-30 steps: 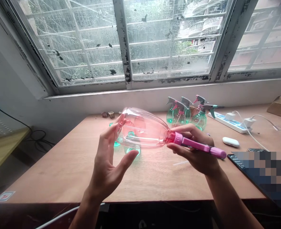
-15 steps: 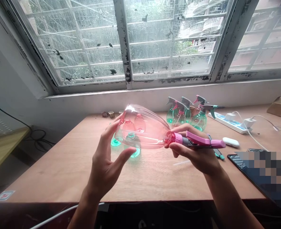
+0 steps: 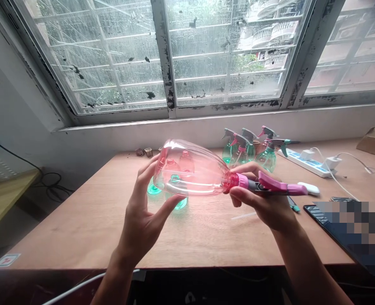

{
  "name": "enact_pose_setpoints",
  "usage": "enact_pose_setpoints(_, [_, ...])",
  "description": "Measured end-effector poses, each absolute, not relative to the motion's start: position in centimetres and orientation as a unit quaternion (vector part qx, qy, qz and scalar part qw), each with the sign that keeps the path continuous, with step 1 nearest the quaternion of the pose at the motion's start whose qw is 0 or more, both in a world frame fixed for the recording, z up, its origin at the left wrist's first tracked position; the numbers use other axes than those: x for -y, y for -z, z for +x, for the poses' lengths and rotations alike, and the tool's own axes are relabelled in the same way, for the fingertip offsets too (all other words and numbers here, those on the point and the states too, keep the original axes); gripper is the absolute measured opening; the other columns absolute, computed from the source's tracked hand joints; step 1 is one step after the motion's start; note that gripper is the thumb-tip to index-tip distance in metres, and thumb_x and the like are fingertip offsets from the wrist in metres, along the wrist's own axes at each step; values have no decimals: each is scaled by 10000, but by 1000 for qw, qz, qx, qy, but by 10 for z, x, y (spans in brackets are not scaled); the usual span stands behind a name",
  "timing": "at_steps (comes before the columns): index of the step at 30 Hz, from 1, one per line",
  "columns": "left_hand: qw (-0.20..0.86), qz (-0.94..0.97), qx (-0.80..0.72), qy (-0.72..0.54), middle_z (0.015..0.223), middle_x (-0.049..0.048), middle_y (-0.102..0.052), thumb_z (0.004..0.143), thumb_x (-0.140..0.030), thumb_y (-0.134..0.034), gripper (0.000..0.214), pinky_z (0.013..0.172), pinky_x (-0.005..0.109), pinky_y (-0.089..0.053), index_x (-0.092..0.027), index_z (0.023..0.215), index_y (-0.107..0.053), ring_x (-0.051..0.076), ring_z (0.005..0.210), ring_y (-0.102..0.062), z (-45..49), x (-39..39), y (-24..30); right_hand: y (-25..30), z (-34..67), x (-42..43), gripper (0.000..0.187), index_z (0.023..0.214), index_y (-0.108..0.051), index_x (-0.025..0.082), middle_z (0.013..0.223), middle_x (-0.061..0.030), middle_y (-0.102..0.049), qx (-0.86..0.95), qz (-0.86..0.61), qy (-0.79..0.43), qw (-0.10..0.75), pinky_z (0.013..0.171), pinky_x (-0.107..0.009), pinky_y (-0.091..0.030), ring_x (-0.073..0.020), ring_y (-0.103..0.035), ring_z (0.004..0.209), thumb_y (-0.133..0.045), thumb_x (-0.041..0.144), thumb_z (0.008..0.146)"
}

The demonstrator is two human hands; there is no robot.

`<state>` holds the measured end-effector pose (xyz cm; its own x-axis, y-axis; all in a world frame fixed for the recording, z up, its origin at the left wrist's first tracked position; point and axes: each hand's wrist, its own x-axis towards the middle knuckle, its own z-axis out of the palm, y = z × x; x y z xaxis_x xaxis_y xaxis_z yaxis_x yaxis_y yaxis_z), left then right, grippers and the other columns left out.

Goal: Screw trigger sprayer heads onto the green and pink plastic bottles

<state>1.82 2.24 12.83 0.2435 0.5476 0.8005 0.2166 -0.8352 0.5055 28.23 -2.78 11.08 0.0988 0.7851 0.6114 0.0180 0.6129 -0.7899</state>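
Observation:
My left hand (image 3: 147,216) grips the base end of a clear pink spray bottle (image 3: 193,171), which lies sideways in the air above the desk. Around the collar of a pink and grey trigger spray head (image 3: 279,186), my right hand (image 3: 263,203) is closed by thumb and fingers. The pink collar sits at the bottle's threaded neck (image 3: 230,181); whether the two touch I cannot tell. Through the clear plastic, pink bottles (image 3: 186,161) and green bottles (image 3: 180,203) without spray heads show on the desk behind.
Several spray bottles with trigger heads (image 3: 238,148) stand at the back of the wooden desk (image 3: 206,237). To their right lie a white power strip (image 3: 308,163) with plugs, a white case (image 3: 311,188) and a dark tablet (image 3: 320,224). A thin clear tube (image 3: 243,216) lies below my hands.
My right hand and the spray head have shifted slightly right. More of the bottle's threaded neck shows beside the pink collar. My left hand keeps its hold.

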Motion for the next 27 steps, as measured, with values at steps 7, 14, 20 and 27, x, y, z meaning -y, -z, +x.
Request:
enact_pose_setpoints(7, [227, 761, -290, -534, 1579, 96, -597, 948, -469, -834, 714, 1315, 560, -401, -326, 1573, -520, 350, 1529, -517, 14, -21, -123, -109, 284, 29, 318, 1095, -728, 275, 839, 20, -820, 651, -329, -214, 650, 515, -229, -600, -162, -756, 649, -929, 179, 868])
enact_pose_setpoints(14, [238, 734, -291, -566, 1588, 92, -602, 972, -465, -809, 604, 1371, 610, -291, -338, 1524, -601, 366, 1604, -429, 16, -25, -123, -104, 282, 28, 371, 1143, -710, 292, 896, 5, -827, 678, -342, -168, 629, 591, -286, -596, -205, -779, 746, -935, 192, 866])
enact_pose_setpoints(20, [187, 761, -261, -564, 1734, 35, -465, 996, -372, -798, 683, 1400, 554, -257, -398, 1618, -515, 324, 1667, -329, 21, -23, -128, -107, 279, 28, 336, 1101, -722, 283, 830, 24, -816, 646, -321, -208, 661, 512, -232, -616, -165, -752, 643, -918, 145, 865])
enact_pose_setpoints(27, [180, 767, -274, -551, 1521, 65, -649, 953, -329, -849, 695, 1336, 538, -374, -369, 1580, -552, 318, 1491, -558, 18, -23, -126, -107, 282, 26, 348, 1118, -722, 281, 849, 17, -822, 642, -317, -213, 665, 515, -243, -640, -179, -779, 679, -919, 140, 867])
